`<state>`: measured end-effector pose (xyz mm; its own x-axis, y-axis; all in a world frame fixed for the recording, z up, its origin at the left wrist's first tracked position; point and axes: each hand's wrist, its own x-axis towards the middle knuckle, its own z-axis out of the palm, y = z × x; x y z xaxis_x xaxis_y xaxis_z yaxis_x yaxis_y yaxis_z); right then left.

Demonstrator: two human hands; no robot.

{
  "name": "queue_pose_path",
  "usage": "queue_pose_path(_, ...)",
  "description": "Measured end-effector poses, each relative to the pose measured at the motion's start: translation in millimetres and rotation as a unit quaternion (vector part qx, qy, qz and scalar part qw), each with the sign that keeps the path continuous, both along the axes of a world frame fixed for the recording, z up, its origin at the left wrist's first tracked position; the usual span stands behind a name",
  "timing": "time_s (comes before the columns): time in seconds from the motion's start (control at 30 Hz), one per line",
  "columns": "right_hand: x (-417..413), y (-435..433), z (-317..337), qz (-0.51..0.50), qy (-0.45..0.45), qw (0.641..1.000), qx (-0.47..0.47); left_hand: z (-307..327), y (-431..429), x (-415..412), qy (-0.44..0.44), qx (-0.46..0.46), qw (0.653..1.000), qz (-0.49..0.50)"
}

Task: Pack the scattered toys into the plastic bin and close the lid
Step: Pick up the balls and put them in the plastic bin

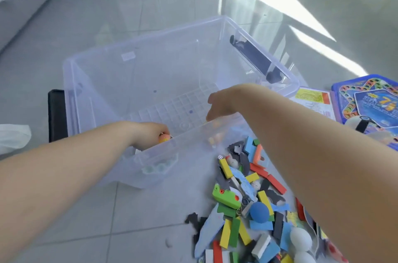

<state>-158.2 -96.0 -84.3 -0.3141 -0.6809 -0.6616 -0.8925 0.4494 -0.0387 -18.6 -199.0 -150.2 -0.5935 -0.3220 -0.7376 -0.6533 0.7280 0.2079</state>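
The left hand (150, 133) pinches a small orange toy (164, 137) over the clear plastic bin (137, 64), best released low inside; the right hand (224, 103) hangs spread.

Floor (150, 6): pale grey glossy tiles, sunlit patches upper right. Clear plastic bin (137, 64) sits on it, centre, open-topped. Near right of bin, a heap of scattered toys (247, 204): coloured blocks, foam cut-outs, a blue ball (259, 212), a green piece (225, 194), white balls (300, 239). Blue board-game box (366, 94) at far right with a leaflet (312, 99) beside it. White plastic bag (13, 136) at left edge. Black flat object (56, 114) just left of bin.
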Motion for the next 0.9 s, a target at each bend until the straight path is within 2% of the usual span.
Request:
queue_pose_path(0.1,-5.3,8.0,-7.3,-0.067,-0.005,0.985,-0.157,-14.6,0.4,-13.4,-0.017,0.008,0.999,-0.033)
queue_pose_path(0.2,-10.7,53.5,-6.2,-0.130,-0.065,0.914,-0.379,-17.3,-1.7,-23.1,0.020,-0.017,0.998,-0.048)
queue_pose_path(0.3,-11.8,133.4,-20.6,-0.149,-0.007,0.846,-0.512,-22.5,-2.4,-29.3,0.069,-0.050,0.996,-0.041)
queue_pose_path(0.37,-9.4,187.6,-43.3,-0.170,0.024,0.847,-0.503,-30.2,-3.7,-34.2,0.081,-0.057,0.994,-0.041)
queue_pose_path(0.47,1.9,245.3,-82.0,-0.237,-0.049,0.885,-0.398,-35.3,-6.4,-36.3,0.067,-0.036,0.997,-0.012)
queue_pose_path(0.53,12.0,271.1,-105.9,-0.264,-0.086,0.899,-0.339,-37.6,-8.3,-37.1,0.046,-0.037,0.998,0.010)
queue_pose_path(0.57,16.1,280.5,-115.3,-0.266,-0.092,0.906,-0.317,-35.2,-7.9,-37.0,0.061,-0.047,0.996,0.035)
queue_pose_path(0.63,24.6,293.8,-129.0,-0.264,-0.102,0.925,-0.254,-23.1,-8.1,-39.8,0.156,-0.056,0.979,0.115)
queue_pose_path(0.67,28.9,298.9,-133.9,-0.261,-0.101,0.936,-0.215,-15.8,-6.2,-42.6,0.222,-0.036,0.959,0.171)
queue_pose_path(0.73,34.6,304.4,-141.1,-0.259,-0.096,0.949,-0.148,0.7,10.0,-44.8,0.352,0.026,0.897,0.266)
queue_pose_path(0.8,38.2,302.3,-144.1,-0.260,-0.075,0.954,-0.127,16.6,32.7,-44.5,0.427,0.040,0.864,0.265)
queue_pose_path(0.9,39.3,292.9,-148.4,-0.256,-0.043,0.955,-0.143,33.1,71.4,-43.6,0.489,0.014,0.856,0.168)
